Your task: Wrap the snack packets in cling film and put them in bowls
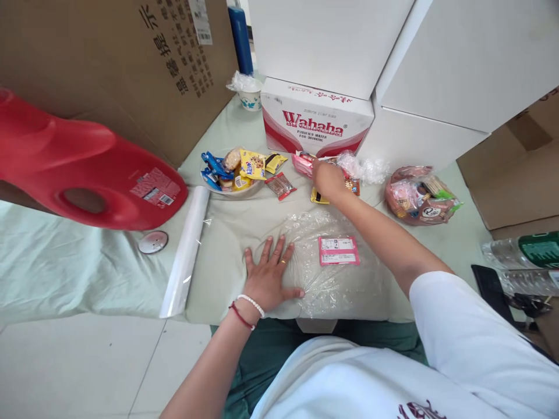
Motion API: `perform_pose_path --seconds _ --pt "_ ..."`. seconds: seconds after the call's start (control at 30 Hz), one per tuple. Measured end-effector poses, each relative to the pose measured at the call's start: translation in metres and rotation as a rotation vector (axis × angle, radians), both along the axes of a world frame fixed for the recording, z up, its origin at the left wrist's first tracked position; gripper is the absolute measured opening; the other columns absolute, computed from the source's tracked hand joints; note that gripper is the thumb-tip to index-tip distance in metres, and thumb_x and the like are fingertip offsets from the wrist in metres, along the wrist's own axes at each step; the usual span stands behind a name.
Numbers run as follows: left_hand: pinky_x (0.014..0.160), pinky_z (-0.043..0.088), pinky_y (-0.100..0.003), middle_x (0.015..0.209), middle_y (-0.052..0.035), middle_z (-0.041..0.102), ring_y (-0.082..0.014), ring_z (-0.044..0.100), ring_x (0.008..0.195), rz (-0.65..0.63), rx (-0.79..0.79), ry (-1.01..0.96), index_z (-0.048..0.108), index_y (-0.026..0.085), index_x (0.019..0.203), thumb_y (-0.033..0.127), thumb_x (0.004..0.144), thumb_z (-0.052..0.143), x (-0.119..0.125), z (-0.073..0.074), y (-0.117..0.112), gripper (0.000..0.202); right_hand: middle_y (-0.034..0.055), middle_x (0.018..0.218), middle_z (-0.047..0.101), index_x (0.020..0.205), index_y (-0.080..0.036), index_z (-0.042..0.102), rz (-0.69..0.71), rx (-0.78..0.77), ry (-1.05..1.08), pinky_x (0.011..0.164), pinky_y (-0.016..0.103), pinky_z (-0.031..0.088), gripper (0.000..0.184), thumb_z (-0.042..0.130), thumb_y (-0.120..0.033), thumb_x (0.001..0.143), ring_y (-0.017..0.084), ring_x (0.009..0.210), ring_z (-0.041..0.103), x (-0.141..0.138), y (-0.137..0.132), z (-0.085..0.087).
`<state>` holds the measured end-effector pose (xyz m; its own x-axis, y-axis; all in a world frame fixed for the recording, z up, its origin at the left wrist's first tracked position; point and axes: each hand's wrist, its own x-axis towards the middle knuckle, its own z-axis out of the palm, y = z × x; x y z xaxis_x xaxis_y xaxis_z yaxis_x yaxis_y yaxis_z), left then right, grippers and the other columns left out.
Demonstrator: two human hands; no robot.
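My left hand [268, 276] lies flat with fingers spread on the green cloth, over the left edge of a sheet of clear plastic film [336, 294]. On the film rests a pink-and-white packet [338, 250], label side up. Farther back, my right hand [329, 181] is closed at the right end of a pink snack packet [302, 163]; its fingertips are mostly hidden. Beneath and beside that hand are a yellow packet [319, 196], a brown packet [352, 186] and crumpled clear wrap [373, 171]. A red-brown packet [280, 186] lies to the left.
A bowl [244, 191] of wrapped snacks and a roll of film [186, 253] are on the left. A large red jug [100, 169] stands beyond. At the back is a Wahaha carton [317, 119]; a brown bowl of snacks [399, 209] and plastic bottles [506, 256] are to the right.
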<state>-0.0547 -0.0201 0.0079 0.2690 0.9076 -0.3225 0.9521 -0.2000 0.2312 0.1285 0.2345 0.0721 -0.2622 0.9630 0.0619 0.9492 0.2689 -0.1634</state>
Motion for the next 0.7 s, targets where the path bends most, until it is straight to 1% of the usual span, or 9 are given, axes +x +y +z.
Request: perform_pose_path --seconds 0.1,0.17,0.23,0.27,0.33,0.43,0.5,0.6,0.7 --pt "0.119 -0.004 -0.082 0.177 -0.0072 0.001 -0.045 -0.005 0.162 0.003 -0.021 0.021 0.013 0.031 0.169 0.082 0.076 0.065 0.002 0.003 0.002 0.118 0.0132 0.111 0.074 0.117 -0.015 0.07 0.066 -0.077 0.353 0.094 0.041 0.051 0.033 0.043 -0.029 0.103 0.028 0.104 0.066 0.047 -0.035 0.017" --pt "0.119 -0.004 -0.081 0.177 -0.0071 0.0 -0.0445 -0.005 0.162 0.003 -0.042 0.037 0.014 0.031 0.169 0.083 0.077 0.063 0.003 0.006 0.003 0.117 0.0098 0.104 0.075 0.115 -0.016 0.071 0.11 -0.275 0.613 0.086 0.038 0.054 0.036 0.047 -0.038 0.1 0.024 0.095 0.067 0.082 -0.062 0.019" --pt "0.119 -0.002 -0.082 0.177 -0.0073 -0.001 -0.0444 -0.005 0.162 0.003 -0.055 0.058 0.014 0.031 0.168 0.084 0.077 0.062 0.004 0.009 0.004 0.116 0.0074 0.098 0.075 0.115 -0.016 0.071 0.135 -0.452 0.725 0.082 0.037 0.056 0.039 0.051 -0.043 0.097 0.022 0.088 0.068 0.113 -0.093 0.014" --pt "0.119 -0.001 -0.082 0.177 -0.0074 0.0 -0.0445 -0.005 0.162 0.002 -0.055 0.07 0.014 0.031 0.169 0.084 0.078 0.061 0.005 0.011 0.004 0.116 0.0069 0.098 0.075 0.116 -0.017 0.071 0.145 -0.468 0.717 0.083 0.037 0.056 0.039 0.051 -0.044 0.096 0.023 0.089 0.067 0.125 -0.108 0.01" --pt "0.119 0.001 -0.082 0.177 -0.0079 0.0 -0.0442 -0.005 0.162 0.0 -0.052 0.096 0.012 0.031 0.169 0.084 0.078 0.06 0.006 0.013 0.004 0.115 0.0086 0.106 0.075 0.122 -0.018 0.071 0.167 -0.338 0.609 0.09 0.04 0.054 0.04 0.048 -0.042 0.098 0.025 0.097 0.066 0.141 -0.14 0.001" --pt "0.119 0.002 -0.082 0.177 -0.0083 -0.003 -0.0424 -0.005 0.163 -0.004 -0.058 0.131 0.01 0.03 0.169 0.084 0.08 0.058 0.009 0.015 0.005 0.115 0.0149 0.124 0.071 0.129 -0.018 0.069 0.255 -0.099 0.346 0.101 0.045 0.048 0.042 0.04 -0.036 0.104 0.03 0.113 0.061 0.149 -0.182 -0.012" --pt "0.119 0.002 -0.082 0.177 -0.0086 -0.004 -0.042 -0.005 0.163 -0.004 -0.066 0.146 0.01 0.029 0.169 0.085 0.08 0.057 0.01 0.016 0.005 0.115 0.0157 0.129 0.068 0.128 -0.019 0.071 0.366 -0.081 0.214 0.103 0.048 0.046 0.04 0.042 -0.035 0.105 0.032 0.119 0.057 0.148 -0.201 -0.02" --pt "0.119 0.003 -0.082 0.177 -0.009 -0.003 -0.0425 -0.005 0.163 -0.008 -0.074 0.157 0.009 0.029 0.169 0.084 0.079 0.058 0.01 0.017 0.006 0.116 0.0151 0.139 0.062 0.131 -0.022 0.068 0.443 -0.086 0.171 0.105 0.051 0.044 0.039 0.058 -0.044 0.101 0.035 0.127 0.051 0.145 -0.212 -0.031" --pt "0.118 0.003 -0.083 0.177 -0.0092 -0.004 -0.0431 -0.005 0.163 -0.01 -0.073 0.165 0.008 0.028 0.169 0.085 0.079 0.058 0.01 0.016 0.007 0.118 0.0173 0.152 0.05 0.144 -0.022 0.058 0.409 -0.053 0.212 0.109 0.054 0.042 0.057 0.069 -0.046 0.094 0.037 0.135 0.044 0.139 -0.207 -0.04"
